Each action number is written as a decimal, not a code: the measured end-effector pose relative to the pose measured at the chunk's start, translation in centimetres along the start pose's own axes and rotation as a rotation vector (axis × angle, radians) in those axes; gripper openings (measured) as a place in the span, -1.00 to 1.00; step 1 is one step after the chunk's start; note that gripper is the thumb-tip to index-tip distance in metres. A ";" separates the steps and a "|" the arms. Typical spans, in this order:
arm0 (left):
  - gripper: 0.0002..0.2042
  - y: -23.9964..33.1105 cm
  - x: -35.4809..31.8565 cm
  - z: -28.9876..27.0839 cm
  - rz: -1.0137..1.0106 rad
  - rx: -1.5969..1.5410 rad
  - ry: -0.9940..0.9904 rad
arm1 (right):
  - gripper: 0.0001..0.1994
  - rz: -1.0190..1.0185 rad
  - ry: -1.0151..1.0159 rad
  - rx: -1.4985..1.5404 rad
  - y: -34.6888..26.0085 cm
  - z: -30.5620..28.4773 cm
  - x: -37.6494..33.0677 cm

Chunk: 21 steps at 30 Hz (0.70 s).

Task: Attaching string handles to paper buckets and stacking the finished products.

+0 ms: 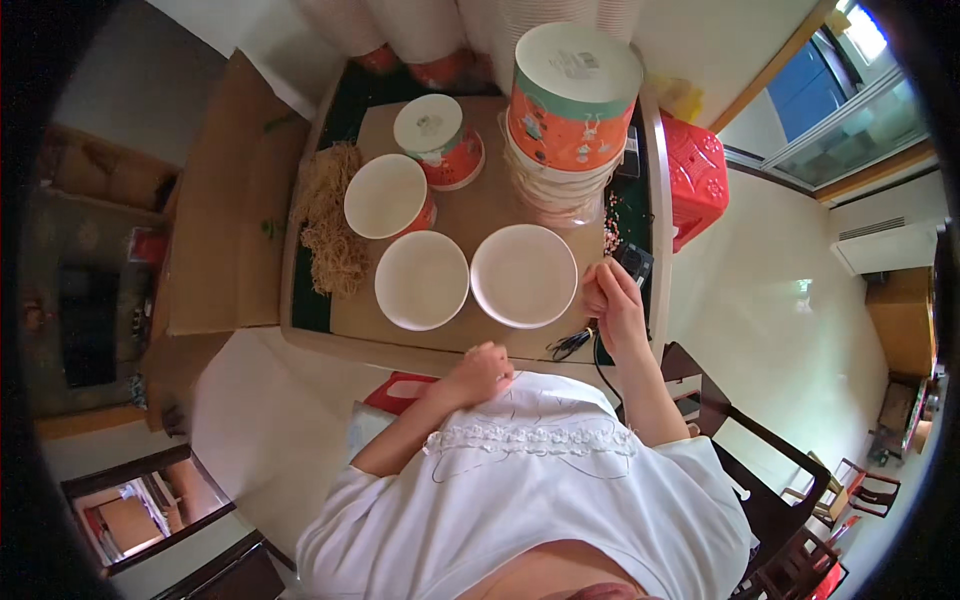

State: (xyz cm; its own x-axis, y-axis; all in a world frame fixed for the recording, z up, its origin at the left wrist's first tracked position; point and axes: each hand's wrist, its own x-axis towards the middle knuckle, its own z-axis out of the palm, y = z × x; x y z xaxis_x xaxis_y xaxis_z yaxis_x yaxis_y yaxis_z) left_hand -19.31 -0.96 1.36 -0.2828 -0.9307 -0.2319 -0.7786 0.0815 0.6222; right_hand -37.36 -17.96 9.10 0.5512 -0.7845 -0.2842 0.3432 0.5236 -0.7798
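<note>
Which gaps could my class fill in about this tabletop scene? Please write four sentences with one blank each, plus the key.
1. The plastic stool beyond the table's right edge is ____.
2. Tangled tan strands lie along the table's ____ side.
3. Open-mouthed paper tubs on the cardboard sheet number ____.
4. The left hand is close to a shirt coloured ____.

Missing words: red; left; three; white.
</note>
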 end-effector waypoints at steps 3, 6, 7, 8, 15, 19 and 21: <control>-0.91 0.8 1.0 -2.4 -0.006 -0.195 0.275 | -0.75 -0.028 -0.037 -0.179 0.0 -0.6 -0.7; -0.93 3.1 2.9 -5.0 -0.204 -0.380 0.369 | -0.53 0.088 -0.151 -0.268 -1.0 0.2 -1.3; -0.91 4.8 3.8 -6.5 -0.184 -0.463 0.488 | -0.43 0.139 -0.196 -0.294 -1.2 0.7 -1.4; -0.90 6.0 4.6 -7.3 -0.163 -0.544 0.608 | -0.34 0.135 -0.306 -0.388 -1.1 0.4 -1.2; -0.81 7.9 7.0 -7.3 -0.076 -0.415 0.604 | -0.36 0.140 -0.269 -0.476 0.4 0.7 -0.8; -0.84 6.2 7.8 -5.4 -0.285 -0.496 0.474 | -0.36 0.125 -0.190 -0.499 0.7 0.7 -0.8; -0.86 5.5 7.9 -4.4 -0.279 -0.656 0.409 | -0.37 0.090 -0.180 -0.525 1.3 0.6 -0.8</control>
State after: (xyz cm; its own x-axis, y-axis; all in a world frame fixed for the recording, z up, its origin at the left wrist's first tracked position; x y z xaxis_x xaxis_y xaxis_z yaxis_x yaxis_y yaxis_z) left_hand -23.38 -9.44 6.19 0.1981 -0.9526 -0.2309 -0.2689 -0.2793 0.9218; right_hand -36.89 -16.43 8.64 0.6976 -0.6513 -0.2986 -0.1104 0.3141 -0.9429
